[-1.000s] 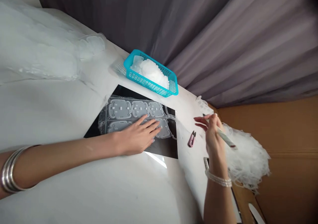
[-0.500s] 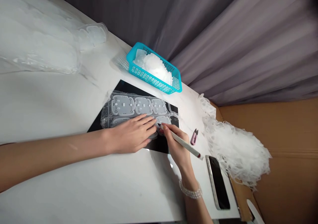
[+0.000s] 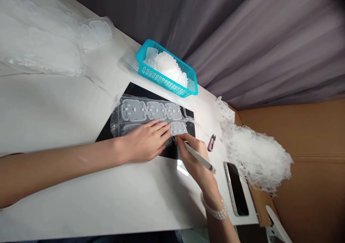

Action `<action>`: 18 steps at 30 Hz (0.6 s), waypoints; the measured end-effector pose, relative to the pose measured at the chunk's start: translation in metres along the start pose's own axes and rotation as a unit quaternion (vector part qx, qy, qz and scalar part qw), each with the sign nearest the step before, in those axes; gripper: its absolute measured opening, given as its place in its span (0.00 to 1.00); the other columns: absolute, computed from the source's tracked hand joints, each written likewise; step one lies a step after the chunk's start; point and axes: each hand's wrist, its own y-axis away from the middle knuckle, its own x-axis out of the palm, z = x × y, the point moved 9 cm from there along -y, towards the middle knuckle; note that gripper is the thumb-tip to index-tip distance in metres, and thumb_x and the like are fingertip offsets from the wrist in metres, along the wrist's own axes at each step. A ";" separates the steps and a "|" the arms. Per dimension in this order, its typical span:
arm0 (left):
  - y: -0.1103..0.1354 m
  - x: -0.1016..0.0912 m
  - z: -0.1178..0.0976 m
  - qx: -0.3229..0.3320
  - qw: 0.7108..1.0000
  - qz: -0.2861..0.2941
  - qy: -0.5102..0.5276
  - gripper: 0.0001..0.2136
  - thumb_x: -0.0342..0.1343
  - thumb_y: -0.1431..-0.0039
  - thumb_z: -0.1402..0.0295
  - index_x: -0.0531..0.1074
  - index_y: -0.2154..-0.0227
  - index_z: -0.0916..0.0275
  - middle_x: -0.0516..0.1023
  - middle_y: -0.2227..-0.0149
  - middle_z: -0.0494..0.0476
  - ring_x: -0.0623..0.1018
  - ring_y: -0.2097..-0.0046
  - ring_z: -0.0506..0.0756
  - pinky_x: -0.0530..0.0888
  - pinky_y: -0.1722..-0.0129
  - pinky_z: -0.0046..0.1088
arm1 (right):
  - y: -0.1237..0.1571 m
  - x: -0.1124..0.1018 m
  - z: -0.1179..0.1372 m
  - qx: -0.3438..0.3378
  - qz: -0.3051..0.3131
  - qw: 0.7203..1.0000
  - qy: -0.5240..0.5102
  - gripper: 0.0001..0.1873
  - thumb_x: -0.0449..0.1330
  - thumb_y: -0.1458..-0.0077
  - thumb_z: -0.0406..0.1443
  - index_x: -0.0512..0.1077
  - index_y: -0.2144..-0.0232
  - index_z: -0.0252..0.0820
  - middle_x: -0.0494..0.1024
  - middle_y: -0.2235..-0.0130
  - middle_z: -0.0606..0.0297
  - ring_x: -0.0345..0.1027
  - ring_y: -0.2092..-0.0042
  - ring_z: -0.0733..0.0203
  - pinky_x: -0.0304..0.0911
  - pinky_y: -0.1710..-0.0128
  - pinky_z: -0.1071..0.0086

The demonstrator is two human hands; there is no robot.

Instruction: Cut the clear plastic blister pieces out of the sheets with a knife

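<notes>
A translucent moulded sheet with several square pad shapes [image 3: 151, 112] lies on a black mat [image 3: 140, 92] on the white table. My left hand [image 3: 147, 142] rests flat on the sheet with fingers stretched out, pressing it down. My right hand [image 3: 192, 157] is closed on a thin white pen-like tool [image 3: 201, 158], held like a pencil. The tool's tip touches the sheet just right of my left fingertips.
A teal basket [image 3: 172, 88] of white pieces stands behind the mat. Small pink snips [image 3: 211, 143], a phone [image 3: 237, 189] and a heap of white trimmings [image 3: 256, 157] lie to the right. Clear bags [image 3: 43, 52] sit at far left. A grey curtain hangs behind.
My right hand came from the right side of the table to the sheet with the tool, and now its tip rests beside my left fingers. My left hand stayed on the sheet.
</notes>
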 end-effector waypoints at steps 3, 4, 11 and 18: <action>0.000 0.000 -0.002 0.013 1.000 0.002 -0.021 0.22 0.45 0.31 0.64 0.67 0.42 0.74 0.68 0.37 0.72 0.67 0.36 0.66 0.60 0.36 0.44 | 0.005 0.003 0.002 -0.034 -0.027 0.999 0.013 0.12 0.53 0.35 0.34 0.77 0.65 0.44 0.80 0.67 0.61 0.72 0.70 0.58 0.64 0.70 0.66; 0.000 -0.001 -0.003 0.020 1.000 -0.001 -0.023 0.22 0.45 0.31 0.64 0.67 0.42 0.74 0.68 0.37 0.73 0.67 0.36 0.66 0.60 0.36 0.45 | 0.006 0.004 0.005 -0.061 -0.049 0.997 0.013 0.13 0.52 0.35 0.34 0.77 0.63 0.43 0.81 0.64 0.59 0.73 0.66 0.56 0.67 0.66 0.64; 0.002 0.001 -0.005 0.038 0.998 -0.011 -0.046 0.22 0.43 0.30 0.64 0.68 0.42 0.77 0.69 0.39 0.75 0.67 0.36 0.68 0.60 0.36 0.48 | -0.003 0.020 0.006 -0.162 -0.091 0.980 0.072 0.17 0.48 0.33 0.32 0.74 0.49 0.40 0.77 0.50 0.50 0.73 0.50 0.50 0.69 0.48 0.54; 0.006 0.003 -0.004 0.019 0.999 -0.035 -0.025 0.20 0.45 0.30 0.66 0.70 0.42 0.71 0.73 0.41 0.69 0.69 0.37 0.65 0.59 0.35 0.45 | -0.004 0.048 0.003 -0.166 0.001 0.982 0.094 0.28 0.49 0.39 0.26 0.66 0.37 0.34 0.71 0.41 0.41 0.63 0.37 0.36 0.59 0.39 0.39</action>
